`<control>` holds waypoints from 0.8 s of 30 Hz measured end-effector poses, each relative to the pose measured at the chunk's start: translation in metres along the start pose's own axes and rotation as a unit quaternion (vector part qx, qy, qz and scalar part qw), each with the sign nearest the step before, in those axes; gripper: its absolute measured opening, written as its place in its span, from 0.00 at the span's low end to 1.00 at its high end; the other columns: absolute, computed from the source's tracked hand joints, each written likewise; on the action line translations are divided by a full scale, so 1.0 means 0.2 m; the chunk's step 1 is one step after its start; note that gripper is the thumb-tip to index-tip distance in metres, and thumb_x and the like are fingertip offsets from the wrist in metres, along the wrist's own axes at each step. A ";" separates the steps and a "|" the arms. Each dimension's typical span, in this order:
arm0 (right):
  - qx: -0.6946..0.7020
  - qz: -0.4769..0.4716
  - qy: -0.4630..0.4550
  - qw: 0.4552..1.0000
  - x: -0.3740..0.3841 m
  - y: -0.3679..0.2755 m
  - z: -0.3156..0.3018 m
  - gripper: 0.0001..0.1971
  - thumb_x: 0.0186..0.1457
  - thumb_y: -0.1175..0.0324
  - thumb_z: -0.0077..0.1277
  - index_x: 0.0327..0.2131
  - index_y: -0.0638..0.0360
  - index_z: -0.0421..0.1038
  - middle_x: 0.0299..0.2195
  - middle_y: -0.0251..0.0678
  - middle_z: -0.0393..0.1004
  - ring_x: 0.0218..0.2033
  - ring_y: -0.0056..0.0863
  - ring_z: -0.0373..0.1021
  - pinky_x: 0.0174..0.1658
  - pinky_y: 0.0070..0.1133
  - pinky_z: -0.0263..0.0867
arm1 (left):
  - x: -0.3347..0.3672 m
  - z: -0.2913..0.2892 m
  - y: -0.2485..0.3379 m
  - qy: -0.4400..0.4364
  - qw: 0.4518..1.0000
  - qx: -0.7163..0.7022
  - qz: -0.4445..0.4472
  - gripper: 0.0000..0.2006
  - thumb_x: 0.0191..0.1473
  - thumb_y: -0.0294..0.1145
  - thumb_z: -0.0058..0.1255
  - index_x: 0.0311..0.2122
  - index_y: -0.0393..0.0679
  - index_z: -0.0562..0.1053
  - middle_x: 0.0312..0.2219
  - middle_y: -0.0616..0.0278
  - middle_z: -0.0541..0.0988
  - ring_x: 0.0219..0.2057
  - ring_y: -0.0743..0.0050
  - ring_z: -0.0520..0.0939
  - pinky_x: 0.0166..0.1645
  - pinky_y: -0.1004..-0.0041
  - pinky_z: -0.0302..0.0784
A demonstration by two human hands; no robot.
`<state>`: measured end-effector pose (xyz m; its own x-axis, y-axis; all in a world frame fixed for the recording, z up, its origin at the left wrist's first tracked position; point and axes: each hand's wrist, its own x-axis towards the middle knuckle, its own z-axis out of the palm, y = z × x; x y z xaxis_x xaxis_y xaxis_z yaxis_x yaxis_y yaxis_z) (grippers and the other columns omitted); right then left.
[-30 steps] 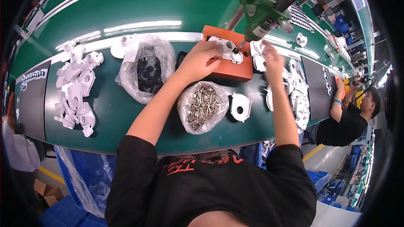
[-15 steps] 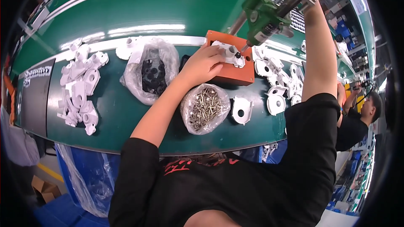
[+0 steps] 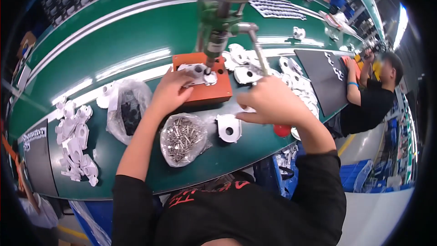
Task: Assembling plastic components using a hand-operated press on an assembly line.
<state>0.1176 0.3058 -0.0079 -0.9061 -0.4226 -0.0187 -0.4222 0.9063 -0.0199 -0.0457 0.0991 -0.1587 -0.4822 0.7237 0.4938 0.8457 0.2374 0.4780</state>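
My left hand (image 3: 170,92) holds the left end of a white plastic part (image 3: 196,69) on an orange block (image 3: 207,93), fingers over it and thumb at the block's front side. Above the block stands a green hand press (image 3: 216,36). Its tip comes down at a small black piece (image 3: 207,70) on the white part; whether they touch I cannot tell. My right hand (image 3: 273,100) is closed around the press lever (image 3: 259,52), whose red ball knob (image 3: 282,130) shows below the wrist. Near that hand lies a single white housing (image 3: 223,125).
A clear bag of screws (image 3: 175,148) and a bag of black pieces (image 3: 120,123) stand front and left of the block. White parts are heaped at left (image 3: 75,146) and right (image 3: 302,93). A co-worker (image 3: 368,95) works at far right beside a dark mat (image 3: 318,77).
My right hand has come down from high at the press to near the table, swinging the lever down. The press tip has lowered to the white part. The view has shifted; my left hand stays there.
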 end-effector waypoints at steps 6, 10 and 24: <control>0.529 0.032 0.079 0.844 0.00 0.14 -0.16 0.14 0.52 0.59 0.49 0.29 0.63 0.72 0.15 0.34 0.68 0.14 0.19 0.64 0.18 0.19 0.60 | 0.15 0.02 -0.06 -0.036 0.990 0.133 -0.003 0.21 0.47 0.37 0.50 0.46 0.38 0.66 0.42 0.52 0.71 0.42 0.55 0.73 0.50 0.66 0.67; 0.659 -0.162 0.407 0.611 0.17 0.39 -0.21 0.18 0.59 0.61 0.35 0.44 0.66 0.64 0.25 0.37 0.69 0.30 0.26 0.65 0.43 0.22 0.58 | 0.18 0.07 -0.11 -0.034 0.998 -0.007 -0.055 0.23 0.45 0.41 0.52 0.44 0.39 0.66 0.42 0.51 0.71 0.43 0.52 0.73 0.48 0.63 0.69; 0.428 0.221 0.430 0.763 -0.10 0.53 0.43 0.15 0.52 0.65 0.48 0.41 0.64 0.68 0.40 0.36 0.71 0.44 0.23 0.64 0.48 0.21 0.59 | 0.26 -0.28 -0.31 0.102 0.974 0.045 -0.196 0.17 0.43 0.44 0.56 0.30 0.40 0.70 0.29 0.49 0.77 0.32 0.52 0.78 0.38 0.63 0.72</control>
<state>0.0936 0.4090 -0.0950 -0.7918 0.4192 0.4442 -0.2336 0.4642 -0.8544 -0.1356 0.0869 -0.1221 -0.7998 0.4240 0.4249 0.5997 0.5327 0.5972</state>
